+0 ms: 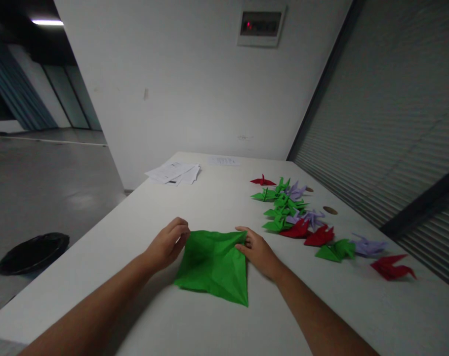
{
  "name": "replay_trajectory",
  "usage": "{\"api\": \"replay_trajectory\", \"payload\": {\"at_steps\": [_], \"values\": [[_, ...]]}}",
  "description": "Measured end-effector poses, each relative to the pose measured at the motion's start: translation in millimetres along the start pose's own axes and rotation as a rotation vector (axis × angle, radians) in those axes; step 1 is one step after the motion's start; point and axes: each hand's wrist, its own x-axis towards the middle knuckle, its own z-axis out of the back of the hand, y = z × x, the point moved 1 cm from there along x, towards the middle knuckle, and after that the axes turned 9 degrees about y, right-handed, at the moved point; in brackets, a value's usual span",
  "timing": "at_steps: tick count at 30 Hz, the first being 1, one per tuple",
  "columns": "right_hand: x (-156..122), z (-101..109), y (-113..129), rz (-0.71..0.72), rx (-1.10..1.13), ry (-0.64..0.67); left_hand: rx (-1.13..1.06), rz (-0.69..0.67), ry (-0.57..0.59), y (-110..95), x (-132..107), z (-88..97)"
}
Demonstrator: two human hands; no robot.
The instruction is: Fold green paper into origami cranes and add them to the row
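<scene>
A creased square of green origami paper [213, 264] is spread between my two hands over the white table. My right hand [259, 252] pinches its far right corner between thumb and fingers. At the far left corner is my left hand [168, 244], with its fingers curled together against the paper's edge. The near edge of the sheet hangs toward me, with one pointed corner at the lower right. Fold lines and slight ripples show across its surface.
Several folded paper cranes, among them green cranes [283, 205], red cranes [298, 230] and purple cranes [368, 245], lie along the right side of the white table [224, 198]. Printed sheets [172, 172] lie at the back left. A black-lined bin [33, 254] stands on the floor at left.
</scene>
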Motion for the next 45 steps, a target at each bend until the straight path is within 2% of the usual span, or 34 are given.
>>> {"api": "replay_trajectory", "payload": {"at_steps": [5,9,11,15,20,24,28,31,34,41,45], "values": [[3.0,1.4,0.2,-0.016,0.096,0.017,0.236,-0.145,0.072,-9.9,1.7,-6.1],[3.8,2.5,-2.2,-0.015,0.023,0.014,0.419,-0.171,0.107,-15.3,2.6,-3.1],[4.5,3.8,-5.8,-0.027,-0.052,-0.014,0.461,-0.174,0.165,-17.0,3.6,-0.5],[7.5,6.9,-11.9,-0.078,-0.247,-0.114,0.399,-0.161,0.383,-16.7,6.7,-1.8],[10.6,8.7,-9.9,-0.124,-0.487,-0.192,0.271,-0.124,0.675,-8.2,4.6,-17.5],[11.2,11.2,-9.1,-0.142,-0.552,-0.253,0.201,-0.087,0.821,-1.5,-1.4,-26.7],[10.7,14.3,-9.7,-0.168,-0.412,-0.243,0.200,-0.045,0.805,-4.7,-2.2,-28.0],[8.9,14.4,-8.1,-0.246,-0.241,-0.214,0.218,-0.038,0.765,-12.4,-0.2,-29.5],[6.5,12.4,-4.6,-0.290,-0.170,-0.206,0.239,-0.024,0.744,-18.9,1.2,-33.8],[3.4,6.8,7.4,-0.304,-0.052,-0.173,0.259,0.043,0.718,-20.2,-0.1,-42.6],[0.7,2.9,17.2,-0.279,0.180,-0.086,0.261,0.060,0.730,-20.7,-0.1,-43.4]]}}
